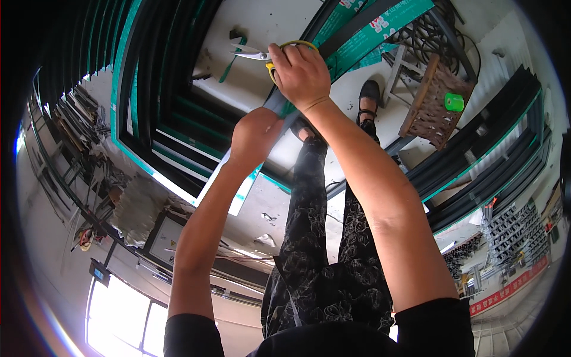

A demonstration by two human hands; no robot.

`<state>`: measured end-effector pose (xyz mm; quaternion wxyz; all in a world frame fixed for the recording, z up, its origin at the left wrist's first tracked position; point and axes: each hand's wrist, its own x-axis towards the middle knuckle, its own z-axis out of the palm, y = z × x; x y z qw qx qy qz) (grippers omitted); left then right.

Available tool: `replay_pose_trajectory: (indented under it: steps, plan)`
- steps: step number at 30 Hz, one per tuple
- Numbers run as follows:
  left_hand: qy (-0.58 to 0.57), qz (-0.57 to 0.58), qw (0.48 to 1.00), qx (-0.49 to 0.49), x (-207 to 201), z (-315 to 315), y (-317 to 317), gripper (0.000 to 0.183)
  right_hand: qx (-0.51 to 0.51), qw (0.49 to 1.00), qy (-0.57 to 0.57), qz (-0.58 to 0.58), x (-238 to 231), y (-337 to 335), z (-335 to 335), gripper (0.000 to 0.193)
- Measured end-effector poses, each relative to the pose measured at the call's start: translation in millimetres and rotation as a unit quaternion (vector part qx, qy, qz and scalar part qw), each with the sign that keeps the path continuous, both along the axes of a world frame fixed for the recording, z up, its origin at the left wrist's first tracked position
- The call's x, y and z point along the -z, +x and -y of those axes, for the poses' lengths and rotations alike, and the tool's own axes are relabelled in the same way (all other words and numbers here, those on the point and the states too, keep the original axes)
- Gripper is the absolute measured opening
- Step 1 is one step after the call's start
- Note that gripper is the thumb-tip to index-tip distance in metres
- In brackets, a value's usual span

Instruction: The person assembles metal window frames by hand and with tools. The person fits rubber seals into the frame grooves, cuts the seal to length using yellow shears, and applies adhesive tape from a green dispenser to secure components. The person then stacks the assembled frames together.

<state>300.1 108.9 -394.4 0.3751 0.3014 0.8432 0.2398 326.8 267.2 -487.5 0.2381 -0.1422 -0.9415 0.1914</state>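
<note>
My right hand (301, 77) is closed around yellow-handled scissors (260, 56), whose parted metal blades point left. Below it, my left hand (254, 138) is curled against a dark frame bar (276, 106) with green film on it; its fingers are mostly hidden. The bar runs diagonally between my hands and up to the right, where wide green printed film (372, 34) covers the frame pieces. Beneath and to the left lie several stacked dark frames (122, 107) with green edges.
A woven brown crate (437, 110) with a green roll (454, 102) stands at the right, near coiled dark cable (428, 35). More dark frames (493, 143) lean beyond it. A green scrap strip (226, 70) lies on the floor. Offcuts (77, 113) pile up at the far left.
</note>
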Motion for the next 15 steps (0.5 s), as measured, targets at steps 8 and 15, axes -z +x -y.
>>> replay_pose_trajectory:
  steps: [8, 15]
  plan:
    - [-0.005, -0.155, 0.987, 0.037, -2.3, -10.0, 13.5, 0.011, -0.077, 0.962, -0.261, 0.005, -35.8, 14.4, -22.1, 0.033]
    - [0.031, -0.016, 0.995, -0.092, 13.4, 6.4, 16.0, 0.012, -0.039, 0.462, -0.806, 0.367, -66.7, 162.9, -50.6, 0.048]
